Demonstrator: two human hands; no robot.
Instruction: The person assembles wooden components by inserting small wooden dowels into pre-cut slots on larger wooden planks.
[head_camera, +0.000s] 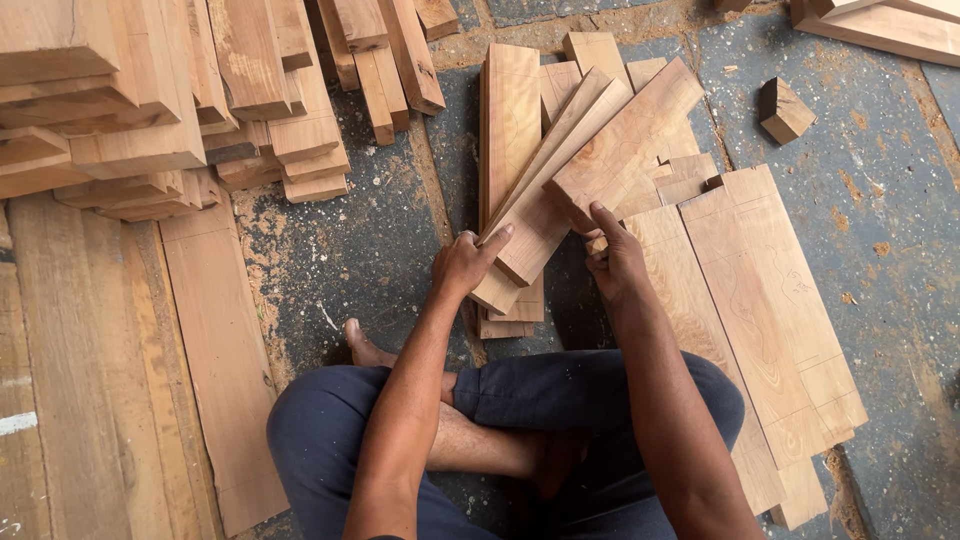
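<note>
Fingers of my left hand (462, 266) wrap the near end of a slanted plank (545, 205); my right hand (614, 262) clamps another plank (625, 140), both resting on the floor stack (510, 120). I judge them stiff, rough-sawn, moderately heavy: grip the ends.

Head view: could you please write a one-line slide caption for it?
Seated cross-legged, a person's left hand and right hand grip slanted wooden boards above a dusty floor.

Bare floor (350, 250) (sawdusty) between plank stack (170, 100) and boards (560, 170)
</note>
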